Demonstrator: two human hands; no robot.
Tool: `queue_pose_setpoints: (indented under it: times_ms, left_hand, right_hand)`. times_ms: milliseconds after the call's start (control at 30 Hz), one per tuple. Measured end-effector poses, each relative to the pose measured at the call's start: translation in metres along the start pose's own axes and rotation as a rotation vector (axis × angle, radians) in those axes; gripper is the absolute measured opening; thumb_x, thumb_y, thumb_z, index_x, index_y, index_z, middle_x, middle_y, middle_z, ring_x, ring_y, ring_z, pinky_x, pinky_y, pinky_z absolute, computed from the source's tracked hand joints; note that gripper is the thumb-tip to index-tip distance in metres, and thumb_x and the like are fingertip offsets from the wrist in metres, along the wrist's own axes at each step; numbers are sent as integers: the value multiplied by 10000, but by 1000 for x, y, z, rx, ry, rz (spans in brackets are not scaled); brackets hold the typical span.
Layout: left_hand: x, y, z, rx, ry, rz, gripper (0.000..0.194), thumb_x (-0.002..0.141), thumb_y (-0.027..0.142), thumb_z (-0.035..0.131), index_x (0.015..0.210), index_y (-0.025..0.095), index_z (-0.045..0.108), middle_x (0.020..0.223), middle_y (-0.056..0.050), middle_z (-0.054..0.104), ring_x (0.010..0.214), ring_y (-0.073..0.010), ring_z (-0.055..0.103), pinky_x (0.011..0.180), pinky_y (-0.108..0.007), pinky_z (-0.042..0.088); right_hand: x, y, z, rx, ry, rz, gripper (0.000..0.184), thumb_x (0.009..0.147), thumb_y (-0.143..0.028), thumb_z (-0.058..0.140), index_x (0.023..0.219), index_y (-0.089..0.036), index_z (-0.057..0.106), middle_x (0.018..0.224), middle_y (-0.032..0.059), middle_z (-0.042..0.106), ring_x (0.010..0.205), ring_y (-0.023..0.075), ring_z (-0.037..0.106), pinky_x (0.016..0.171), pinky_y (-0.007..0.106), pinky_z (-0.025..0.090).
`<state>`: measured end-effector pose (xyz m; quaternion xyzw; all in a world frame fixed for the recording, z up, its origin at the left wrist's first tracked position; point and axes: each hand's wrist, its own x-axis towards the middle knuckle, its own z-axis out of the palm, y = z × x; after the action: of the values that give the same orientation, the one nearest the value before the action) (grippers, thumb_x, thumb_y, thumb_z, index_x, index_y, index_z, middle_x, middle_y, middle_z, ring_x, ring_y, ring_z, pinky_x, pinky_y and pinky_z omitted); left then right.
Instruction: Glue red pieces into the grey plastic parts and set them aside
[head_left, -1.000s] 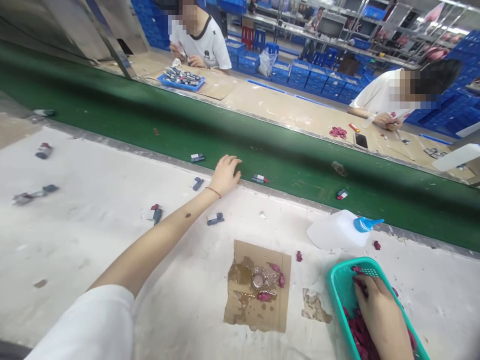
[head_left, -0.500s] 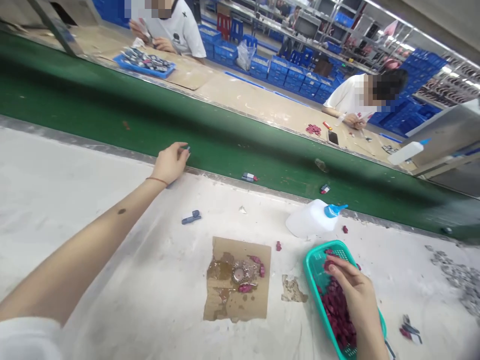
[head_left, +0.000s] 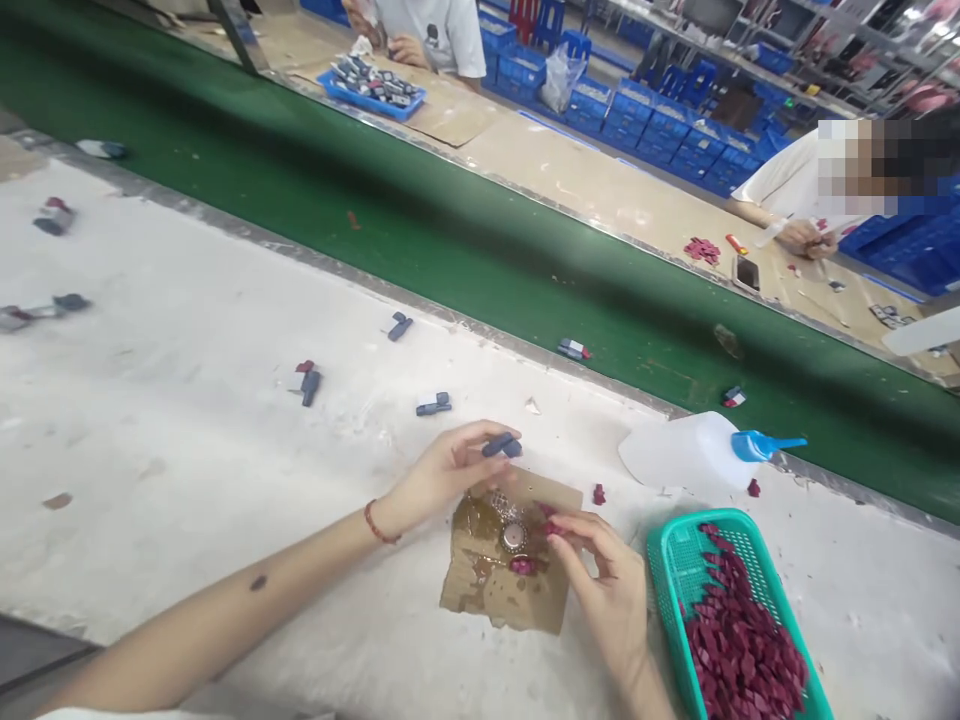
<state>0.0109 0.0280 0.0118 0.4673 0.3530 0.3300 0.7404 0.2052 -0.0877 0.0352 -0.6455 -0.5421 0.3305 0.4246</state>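
Blue-grey piece (head_left: 501,446) was pinched between the thumb and fingers of my left hand (head_left: 442,475), held above the far edge of the torn cardboard (head_left: 544,595). My right hand (head_left: 611,585) had its thumb and fingertips closed on a small maroon piece (head_left: 553,527) over the cardboard's right side; I couldn't tell whether it was lifted clear. My two hands were apart, with the wet patch (head_left: 474,518) and a small round object (head_left: 514,537) between and below them. Another maroon bit (head_left: 523,567) lay just below the round one.

To the right of my right hand sat the green basket (head_left: 658,560), heaped with maroon pieces (head_left: 739,635). Beyond it, a white bottle (head_left: 675,452) with a blue nozzle (head_left: 754,445) lay near the green belt (head_left: 465,255). More blue-grey parts (head_left: 434,404) were scattered over the pale table (head_left: 225,440) to the left, and two with maroon tips (head_left: 574,349) were on the belt. Across it, a person (head_left: 795,185) had both hands together over the far bench (head_left: 600,190).
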Motion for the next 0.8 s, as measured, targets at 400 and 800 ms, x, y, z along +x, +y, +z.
queue_pose_setpoints:
  times_ms: [400, 800]
  left_hand:
    - [-15, -30, 6, -63, 33, 31, 395, 767, 283, 774, 1110, 179, 609, 1004, -78, 686, 938, -187, 662, 729, -251, 553]
    - [-21, -17, 3, 51, -17, 16, 387, 950, 470, 503, 1138, 180, 680, 835, -58, 688, 702, -160, 627, 662, -284, 531]
  right_hand:
    - [3, 14, 19, -277, -236, -456, 221, 954, -140, 521, 1005, -236, 714, 904, 79, 754, 842, 205, 712, 756, 348, 603]
    - [1, 13, 24, -273, -214, -476, 207, 935, -88, 541, 1002, -222, 683, 894, 80, 741, 815, 199, 704, 731, 325, 593]
